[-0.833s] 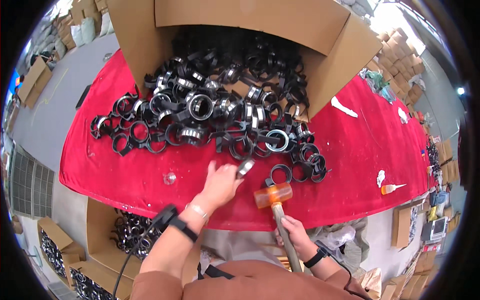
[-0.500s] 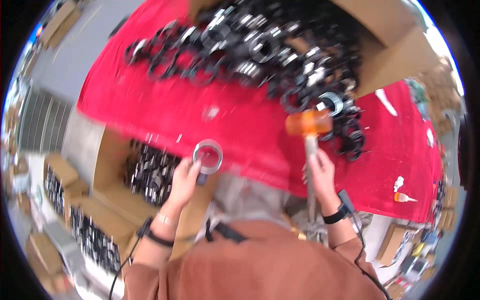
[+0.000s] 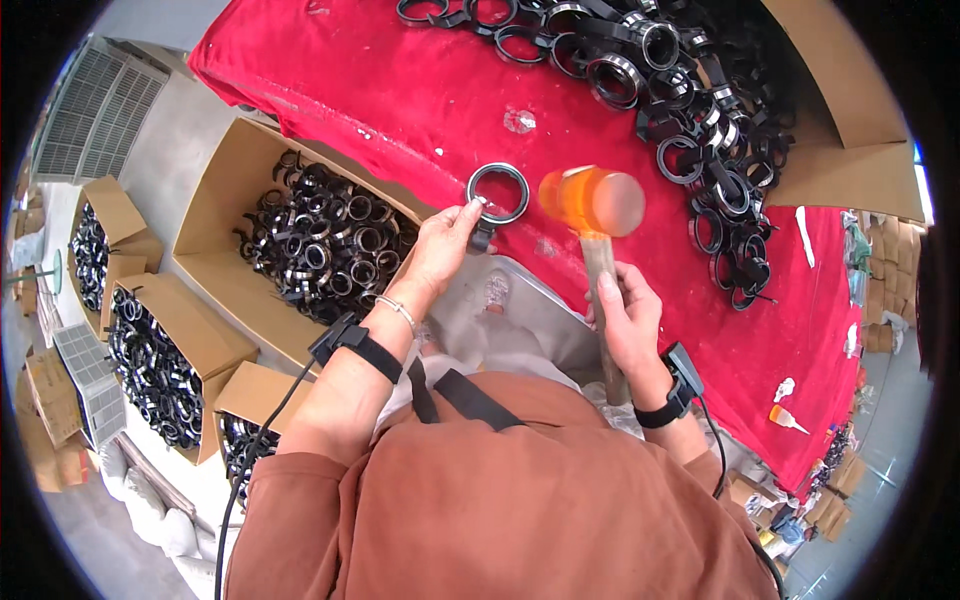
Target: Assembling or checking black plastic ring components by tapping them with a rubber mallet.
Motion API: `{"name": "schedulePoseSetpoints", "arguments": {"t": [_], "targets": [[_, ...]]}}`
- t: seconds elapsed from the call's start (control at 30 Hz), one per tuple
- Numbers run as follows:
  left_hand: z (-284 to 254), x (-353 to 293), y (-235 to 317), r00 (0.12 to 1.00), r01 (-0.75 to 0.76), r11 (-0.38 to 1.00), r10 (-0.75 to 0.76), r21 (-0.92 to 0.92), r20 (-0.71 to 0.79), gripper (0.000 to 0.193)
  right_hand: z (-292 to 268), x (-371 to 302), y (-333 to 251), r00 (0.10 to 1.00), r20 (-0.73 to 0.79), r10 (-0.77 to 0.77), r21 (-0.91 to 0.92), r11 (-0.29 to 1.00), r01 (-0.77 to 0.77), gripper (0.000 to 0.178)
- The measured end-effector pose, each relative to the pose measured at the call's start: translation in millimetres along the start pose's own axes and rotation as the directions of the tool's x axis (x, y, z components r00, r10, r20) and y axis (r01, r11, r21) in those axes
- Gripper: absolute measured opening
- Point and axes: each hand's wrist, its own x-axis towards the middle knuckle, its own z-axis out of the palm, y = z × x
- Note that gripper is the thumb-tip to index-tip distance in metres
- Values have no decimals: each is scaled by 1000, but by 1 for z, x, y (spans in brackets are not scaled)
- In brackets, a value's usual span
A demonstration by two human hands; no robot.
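Observation:
Between the thumb and fingers of my left hand (image 3: 438, 248) is a black ring-shaped clamp (image 3: 524, 186) with a silver metal band and a short black tab below. It is held over the near edge of the red cloth (image 3: 390, 85). My right hand (image 3: 632, 318) is wrapped round the wooden handle of a mallet (image 3: 592, 200) with a translucent orange head. The mallet stands head up, to the right of the clamp and apart from it. Farther off on the cloth lies a heap of similar black and silver ring clamps (image 3: 614, 80).
At left, an open cardboard box (image 3: 215, 225) holds many ring clamps, with a smaller filled box (image 3: 195, 330) beyond it. A large carton (image 3: 850, 180) stands by the heap at right. A small orange-and-white bottle (image 3: 785, 418) lies near the cloth's right edge.
The view has swung, bringing the left boxes further in and sending the heap to the right. Both hands appear higher in the picture, still holding the clamp and mallet, which are closer together.

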Motion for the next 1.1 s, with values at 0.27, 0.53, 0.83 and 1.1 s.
{"name": "schedulePoseSetpoints", "arguments": {"t": [0.27, 0.53, 0.83, 1.1], "targets": [[8, 7, 1, 998, -61, 995, 63, -75, 18, 34, 20, -15, 31, 820, 43, -570, -410, 739, 535, 38], [7, -3, 6, 998, -20, 997, 15, -74, -67, 37, 33, 11, -75, 809, -15, -587, -65, 808, 585, 47], [6, 8, 6, 992, -42, 997, 34, -63, -117, 36, 52, 73, -57, 875, 225, -428, -435, 759, 484, 45], [2, 12, -9, 995, 14, 983, -31, -181, -91, 34, 20, 59, -40, 802, 104, -588, -431, 700, 569, 45]]}}
